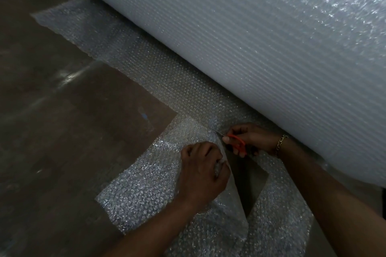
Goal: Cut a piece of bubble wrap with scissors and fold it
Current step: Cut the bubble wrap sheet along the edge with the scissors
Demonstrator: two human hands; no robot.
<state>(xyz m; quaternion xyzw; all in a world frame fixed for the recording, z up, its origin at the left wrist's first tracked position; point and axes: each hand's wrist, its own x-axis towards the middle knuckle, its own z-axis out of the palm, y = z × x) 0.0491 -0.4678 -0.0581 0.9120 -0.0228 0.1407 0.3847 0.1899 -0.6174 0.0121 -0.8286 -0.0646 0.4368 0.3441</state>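
Two hands work low in the view, on bubble wrap spread flat on the floor (62,121). Nearest the camera, a cut (248,190) opens as a dark wedge between the partly freed piece (142,190) on the left and a strip (282,204) on the right. The left hand (203,170) pinches the cut edge of the piece, fingers curled round a fold of film. Just beyond it, the right hand (250,139) grips the orange-handled scissors (237,142), blades pointing away and leftward into the film. How far the blades stand apart cannot be told. A bracelet (281,144) sits on the right wrist.

Procedure: hold the piece taut and draw it lightly away from the cut line, so the film feeds into the blades and does not bunch. Use short strokes. Follow one row of bubbles to hold a straight line.

Clearance: the large roll (271,48) lies close beyond the right hand and likely limits wrist swing on that side. The uncut sheet (167,89) runs on along the foot of the roll, its outer edge stepped. Bare floor to the left offers room for folding.
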